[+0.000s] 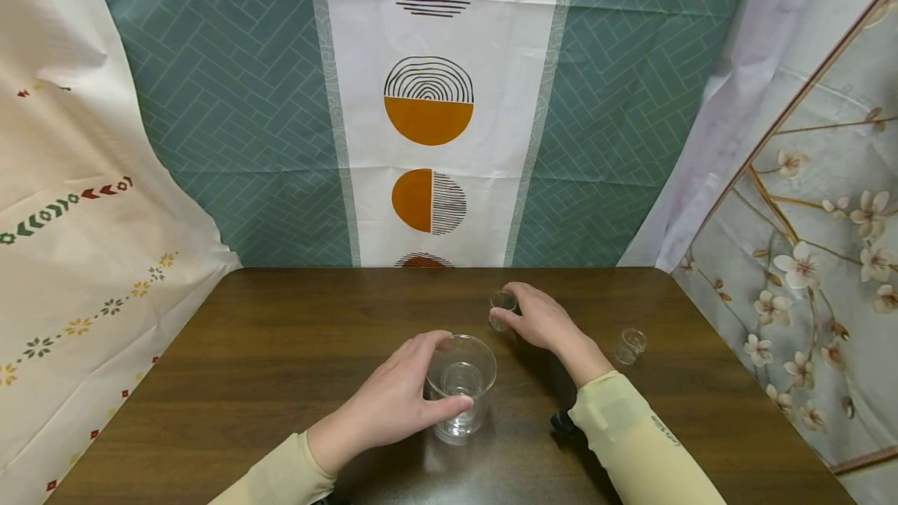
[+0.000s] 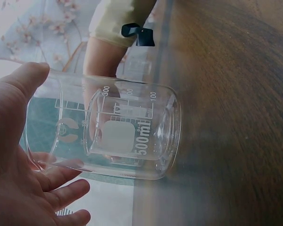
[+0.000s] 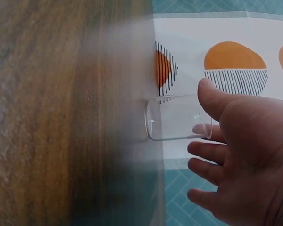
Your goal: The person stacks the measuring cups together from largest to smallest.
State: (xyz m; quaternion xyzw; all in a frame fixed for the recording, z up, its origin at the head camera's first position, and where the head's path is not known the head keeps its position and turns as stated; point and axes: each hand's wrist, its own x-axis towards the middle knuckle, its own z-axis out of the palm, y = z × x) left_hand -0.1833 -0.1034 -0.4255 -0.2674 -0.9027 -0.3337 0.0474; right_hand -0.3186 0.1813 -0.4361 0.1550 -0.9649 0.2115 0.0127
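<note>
A large clear glass beaker (image 1: 486, 380) marked 500ml stands on the table, and a smaller beaker (image 1: 461, 379) sits inside it. My left hand (image 1: 393, 396) holds the large beaker near its rim, thumb on the near side and fingers on the far side. Its printed scale lies sideways in the left wrist view. Farther back, my right hand (image 1: 543, 322) has thumb and index finger around the top of a small clear beaker (image 3: 177, 117), whose base is at the tabletop. The other right fingers extend past it.
Another small beaker (image 1: 630, 346) stands on the brown wooden table (image 1: 281, 349), to the right of my right forearm. A patterned cloth (image 1: 435, 154) hangs behind the table's back edge. Printed cloths also hang at the left and right.
</note>
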